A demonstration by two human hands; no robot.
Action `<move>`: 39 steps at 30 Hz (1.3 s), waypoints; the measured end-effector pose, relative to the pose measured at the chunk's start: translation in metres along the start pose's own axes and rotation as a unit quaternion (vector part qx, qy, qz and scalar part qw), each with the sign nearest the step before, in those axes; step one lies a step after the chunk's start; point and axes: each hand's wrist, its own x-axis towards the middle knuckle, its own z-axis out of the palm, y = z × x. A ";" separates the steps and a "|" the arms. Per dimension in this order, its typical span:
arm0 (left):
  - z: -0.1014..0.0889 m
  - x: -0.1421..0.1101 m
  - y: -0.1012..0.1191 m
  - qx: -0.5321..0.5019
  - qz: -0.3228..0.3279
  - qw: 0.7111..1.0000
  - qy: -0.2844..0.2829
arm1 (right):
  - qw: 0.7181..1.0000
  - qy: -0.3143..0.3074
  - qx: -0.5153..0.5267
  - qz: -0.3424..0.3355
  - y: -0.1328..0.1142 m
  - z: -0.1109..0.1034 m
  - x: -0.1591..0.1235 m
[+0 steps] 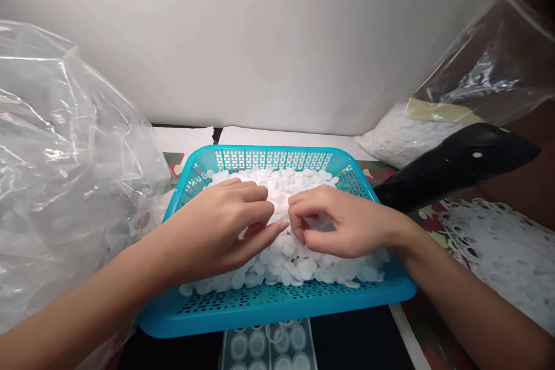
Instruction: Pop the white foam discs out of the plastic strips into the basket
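Note:
Both hands are over a blue plastic basket point(277, 300) heaped with small white round discs point(299, 266). My left hand point(229, 219) comes in from the left, its fingers curled under and the thumb stretched toward the middle. My right hand point(342, 222) reaches in from the right, fingers bent and closed toward the thumb. The fingertips of the two hands are close together above the discs, with a narrow gap between them. Whatever the fingers hold, if anything, is hidden or too small to tell.
A large clear plastic bag point(65, 185) bulges at the left. On the right are a bag of white pieces point(407, 133), a long black object point(459, 165) and a pile of white rings point(507, 254). A clear tray with round cups point(269, 347) lies in front, a pale wall point(260, 40) behind.

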 end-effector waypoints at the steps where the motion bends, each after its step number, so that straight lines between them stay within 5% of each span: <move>1: 0.000 0.000 0.000 0.000 0.002 1.000 0.001 | 1.000 -0.018 -0.001 0.002 0.000 0.000 0.000; 13: -0.001 0.000 -0.001 -0.021 0.002 0.999 -0.025 | 0.985 -0.150 -0.020 0.081 -0.005 -0.020 -0.013; 23: -0.003 0.001 0.002 -0.014 0.008 0.999 -0.028 | 0.988 -0.152 -0.007 0.036 0.001 -0.022 -0.013; 27: -0.002 0.000 0.003 -0.010 0.005 0.999 -0.033 | 0.993 -0.114 -0.008 0.031 -0.002 -0.020 -0.013; 34: -0.005 -0.001 0.005 -0.079 0.010 0.997 -0.018 | 0.996 0.073 -0.001 -0.052 -0.016 -0.005 -0.006; 39: -0.006 -0.001 0.005 -0.093 0.010 0.996 -0.013 | 0.993 0.087 0.003 -0.077 -0.013 0.000 -0.003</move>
